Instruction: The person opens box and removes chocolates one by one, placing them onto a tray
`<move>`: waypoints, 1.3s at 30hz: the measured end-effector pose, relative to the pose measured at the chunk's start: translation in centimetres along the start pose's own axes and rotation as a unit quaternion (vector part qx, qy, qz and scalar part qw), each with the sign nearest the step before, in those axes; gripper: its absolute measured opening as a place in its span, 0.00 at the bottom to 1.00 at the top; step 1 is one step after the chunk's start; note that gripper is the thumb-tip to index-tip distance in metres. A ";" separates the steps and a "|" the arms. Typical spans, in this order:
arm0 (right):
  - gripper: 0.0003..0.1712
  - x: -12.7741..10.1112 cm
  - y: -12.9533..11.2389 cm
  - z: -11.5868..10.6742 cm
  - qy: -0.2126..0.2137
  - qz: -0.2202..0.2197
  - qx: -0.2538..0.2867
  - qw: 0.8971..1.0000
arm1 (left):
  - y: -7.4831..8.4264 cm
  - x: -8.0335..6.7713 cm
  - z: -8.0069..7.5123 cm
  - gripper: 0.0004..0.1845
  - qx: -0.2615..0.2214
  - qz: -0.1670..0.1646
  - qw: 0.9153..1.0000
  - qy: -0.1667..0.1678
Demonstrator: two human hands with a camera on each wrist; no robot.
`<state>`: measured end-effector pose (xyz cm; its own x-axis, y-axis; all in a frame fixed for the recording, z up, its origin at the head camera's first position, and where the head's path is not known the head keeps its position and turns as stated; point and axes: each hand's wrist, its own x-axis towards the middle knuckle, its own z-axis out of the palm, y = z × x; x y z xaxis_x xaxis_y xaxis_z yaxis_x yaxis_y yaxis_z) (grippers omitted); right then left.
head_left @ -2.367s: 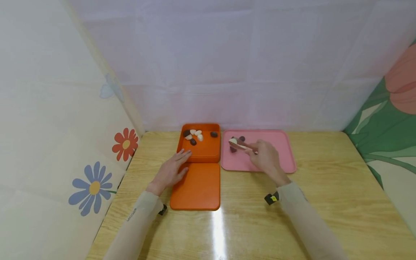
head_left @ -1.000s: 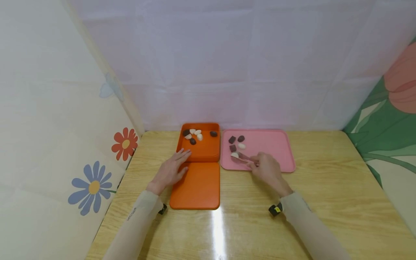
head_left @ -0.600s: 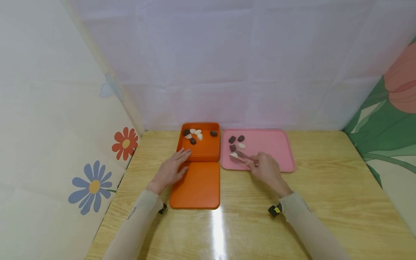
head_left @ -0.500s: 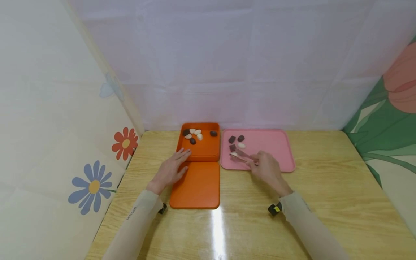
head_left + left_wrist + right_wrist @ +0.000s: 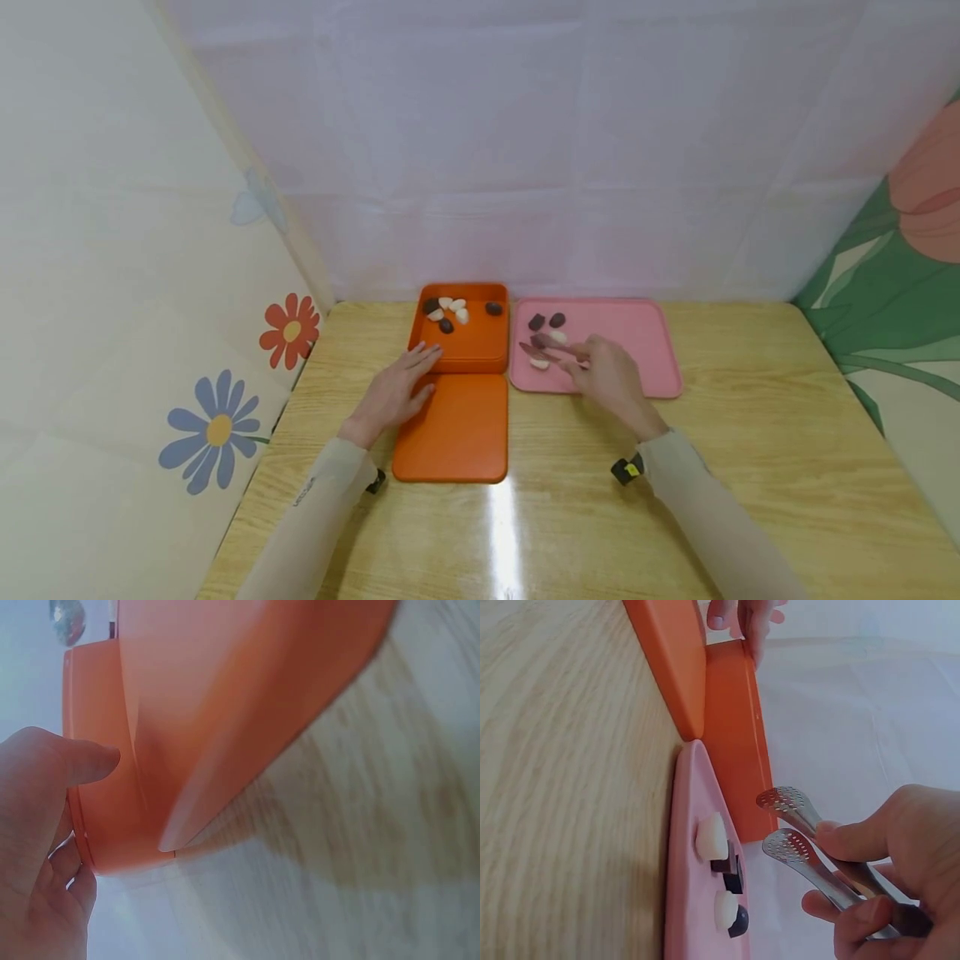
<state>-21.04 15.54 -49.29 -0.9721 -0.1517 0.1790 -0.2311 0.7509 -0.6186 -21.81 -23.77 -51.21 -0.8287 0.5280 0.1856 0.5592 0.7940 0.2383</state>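
My right hand [image 5: 611, 375] holds metal tongs [image 5: 821, 876] with perforated ends over the left part of a pink tray [image 5: 652, 346]. Their two arms stand apart with nothing between them in the right wrist view. A white rounded piece [image 5: 539, 364] lies on the tray just below the tips. Nearby are a second white piece [image 5: 725, 910], a dark oval piece [image 5: 557, 320] and dark blocky pieces [image 5: 536, 322]. My left hand [image 5: 393, 392] rests on the front left corner of an orange box [image 5: 491, 354], fingers extended over the rim, thumb [image 5: 90, 763] against its front wall.
Inside the box lie several white pieces [image 5: 462, 316] and dark pieces [image 5: 493, 309]. A flat orange lid [image 5: 452, 433] lies in front of the box on the wooden table [image 5: 570, 500]. A pale cloth wall [image 5: 585, 167] stands behind.
The tongs carried a white piece toward the tray's front left and let go of it there. Since then they have opened and moved slightly up and left. My left hand has stayed put.
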 end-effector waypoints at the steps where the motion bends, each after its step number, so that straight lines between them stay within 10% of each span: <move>1: 0.20 0.2 -0.2 0.0 -0.003 -0.003 0.000 1.000 | 0.0 0.0 0.0 0.34 0.000 0.000 1.000 0.000; 39: 0.17 7.1 -6.9 3.6 -0.024 -0.035 -0.003 0.999 | 0.1 0.0 0.0 0.35 -0.004 -0.004 1.000 -0.005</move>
<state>-26.45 6.96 -46.51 -0.9544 -0.2338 0.1854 -0.2984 0.7411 -0.6014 -21.73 -23.66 -51.17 -0.8335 0.5246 0.1731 0.5524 0.7961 0.2470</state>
